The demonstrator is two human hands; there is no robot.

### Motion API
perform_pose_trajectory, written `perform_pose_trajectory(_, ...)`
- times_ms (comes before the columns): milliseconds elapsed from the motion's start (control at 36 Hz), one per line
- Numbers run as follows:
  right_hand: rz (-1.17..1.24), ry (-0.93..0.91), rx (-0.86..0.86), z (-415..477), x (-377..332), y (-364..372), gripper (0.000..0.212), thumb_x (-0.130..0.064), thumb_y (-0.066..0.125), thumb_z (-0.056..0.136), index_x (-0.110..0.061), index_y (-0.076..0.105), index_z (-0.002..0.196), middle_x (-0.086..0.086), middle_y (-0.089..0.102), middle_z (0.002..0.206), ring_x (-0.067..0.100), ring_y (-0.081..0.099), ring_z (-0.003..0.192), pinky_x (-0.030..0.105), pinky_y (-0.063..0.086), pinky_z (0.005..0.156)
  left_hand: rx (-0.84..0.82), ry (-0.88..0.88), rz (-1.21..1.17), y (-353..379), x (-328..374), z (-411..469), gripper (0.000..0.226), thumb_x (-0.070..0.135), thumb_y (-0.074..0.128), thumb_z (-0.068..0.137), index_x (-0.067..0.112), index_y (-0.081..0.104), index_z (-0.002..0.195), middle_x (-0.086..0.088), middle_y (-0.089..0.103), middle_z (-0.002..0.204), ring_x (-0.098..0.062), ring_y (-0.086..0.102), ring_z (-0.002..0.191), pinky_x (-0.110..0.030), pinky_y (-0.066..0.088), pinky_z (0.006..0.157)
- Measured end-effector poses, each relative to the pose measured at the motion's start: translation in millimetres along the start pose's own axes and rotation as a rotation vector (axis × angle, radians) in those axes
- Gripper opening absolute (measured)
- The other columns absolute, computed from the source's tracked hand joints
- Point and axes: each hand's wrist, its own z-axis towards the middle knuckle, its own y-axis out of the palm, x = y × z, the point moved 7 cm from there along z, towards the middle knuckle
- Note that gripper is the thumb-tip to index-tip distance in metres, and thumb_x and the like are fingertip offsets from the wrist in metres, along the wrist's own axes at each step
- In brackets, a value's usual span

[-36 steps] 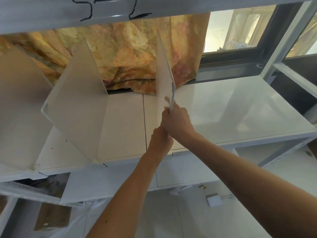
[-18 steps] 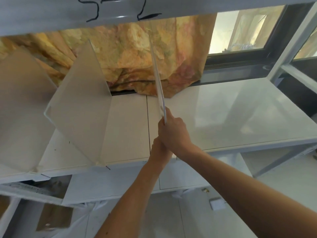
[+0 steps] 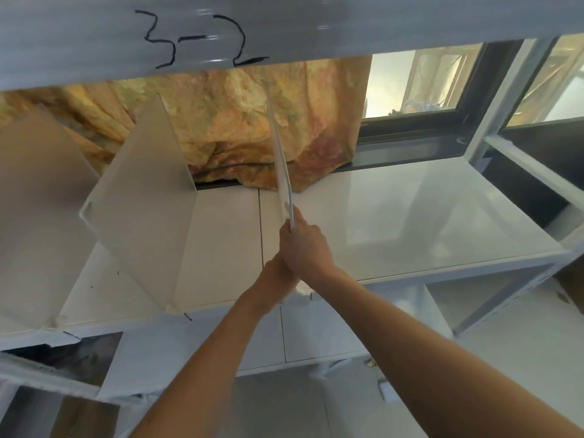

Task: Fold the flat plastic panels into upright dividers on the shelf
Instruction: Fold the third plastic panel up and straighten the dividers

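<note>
A thin white plastic panel (image 3: 281,172) is held edge-on to the camera, standing near upright on the shelf (image 3: 410,216) at about mid-width. Its lower front corner is gripped by the right hand (image 3: 305,248), fingers closed around the panel's edge. The left hand (image 3: 276,275) is tucked just below and behind the right one, touching it, at the shelf's front lip (grip cannot be told, as the fingers are hidden by the right hand and wrist).

Two more panels are seen already standing as dividers to the left: a frosted divider (image 3: 142,200) upright with its base corner at the front edge of the shelf, and a second divider (image 3: 34,222) further left, partly cut off by the frame. Both are well apart from the held panel.

The right half of the shelf surface is glossy, and window light is reflected in it. A seam (image 3: 261,229) runs front to back in the shelf surface, just left of the held panel.

Behind the shelf, a yellow-orange floral curtain (image 3: 237,121) is bunched against the window (image 3: 420,83). The upper shelf beam (image 3: 316,23) is marked "3-2" by hand in black.
</note>
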Motion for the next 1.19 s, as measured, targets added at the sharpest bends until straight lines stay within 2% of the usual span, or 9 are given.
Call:
perform_pose_trajectory(56,-0.011,0.011,-0.026,0.2,3.1,1.0,0.045,-0.019,0.032,0.098,-0.023,0.029,0.142,0.022,0.062,0.106,0.039,0.058,0.093,0.045,0.051,0.081,-0.044,-0.023,-0.012,-5.3,-4.7,-2.1,0.03,0.008,0.039,0.094,0.017,0.055,0.117,-0.008,0.066,0.113,-0.021,0.061,0.1,-0.025,0.045,0.072)
perform_pose_trajectory(139,-0.006,0.017,-0.051,0.1,2.2,0.9,0.044,-0.019,0.032,0.099,-0.023,0.029,0.143,0.022,0.062,0.108,0.039,0.057,0.095,0.045,0.05,0.082,-0.06,-0.01,-0.166,-27.4,1.1,-6.4,0.049,-0.003,0.04,0.086,0.026,0.061,0.119,0.004,0.065,0.123,-0.012,0.058,0.107,-0.029,0.046,0.095)
perform_pose_trajectory(278,-0.026,0.003,-0.043,-1.3,0.9,0.8,0.044,-0.024,0.031,0.1,-0.023,0.028,0.144,0.021,0.063,0.112,0.04,0.058,0.1,0.047,0.05,0.085,0.136,-0.016,-0.586,-62.1,28.8,-16.1,0.035,0.032,0.046,0.099,0.022,0.051,0.132,0.006,0.055,0.134,-0.013,0.052,0.124,-0.036,0.04,0.109)
perform_pose_trajectory(361,-0.031,0.007,-0.039,-1.4,1.0,0.4,0.045,-0.024,0.031,0.1,-0.025,0.027,0.145,0.02,0.062,0.114,0.04,0.058,0.102,0.048,0.049,0.087,0.12,0.075,-0.616,-62.7,57.2,-17.3,0.028,0.048,0.043,0.097,0.038,0.058,0.118,0.018,0.056,0.127,-0.007,0.045,0.128,-0.037,0.033,0.113)
perform_pose_trajectory(472,-0.021,0.011,-0.027,2.0,3.6,3.1,0.04,-0.027,0.032,0.096,-0.028,0.031,0.136,0.015,0.065,0.109,0.039,0.06,0.095,0.05,0.051,0.082,0.117,0.118,-0.639,-48.9,81.1,-17.6,0.067,0.073,0.046,0.08,0.038,0.046,0.137,0.015,0.052,0.139,-0.006,0.045,0.13,-0.04,0.03,0.115)
perform_pose_trajectory(611,-0.007,0.013,-0.025,4.7,7.8,3.8,0.035,-0.031,0.033,0.095,-0.03,0.034,0.13,0.011,0.067,0.104,0.037,0.062,0.089,0.049,0.052,0.078,0.113,0.087,-0.685,-41.2,85.5,-22.4,0.08,0.07,0.035,0.087,0.01,0.04,0.141,-0.021,0.041,0.146,-0.038,0.039,0.135,-0.052,0.03,0.112)
perform_pose_trajectory(750,-0.03,-0.001,-0.003,8.6,9.4,9.4,0.043,-0.031,0.034,0.095,-0.029,0.028,0.138,0.012,0.068,0.101,0.036,0.063,0.086,0.045,0.052,0.073,0.171,0.134,-0.697,-48.4,85.6,-21.6,0.098,0.089,0.052,0.056,0.032,0.049,0.136,0.007,0.061,0.128,-0.01,0.053,0.124,-0.042,0.032,0.114)
perform_pose_trajectory(972,-0.085,-0.06,0.026,8.9,11.5,9.3,0.042,-0.03,0.035,0.096,-0.023,0.03,0.136,0.008,0.067,0.101,0.027,0.054,0.073,0.038,0.043,0.064,0.205,0.135,-0.721,-42.9,88.2,-17.4,0.082,0.072,0.054,0.072,0.027,0.045,0.14,0.005,0.053,0.139,-0.01,0.045,0.13,-0.041,0.029,0.115)
perform_pose_trajectory(1194,-0.056,0.021,-0.042,11.5,15.9,13.6,0.05,-0.035,0.031,0.094,-0.035,0.02,0.143,0.011,0.066,0.108,0.036,0.063,0.094,0.043,0.047,0.074,0.107,0.109,-0.77,-40.7,87.8,-22.5,0.077,0.066,0.053,0.078,0.029,0.038,0.144,0.015,0.043,0.138,-0.002,0.035,0.131,-0.038,0.017,0.119)
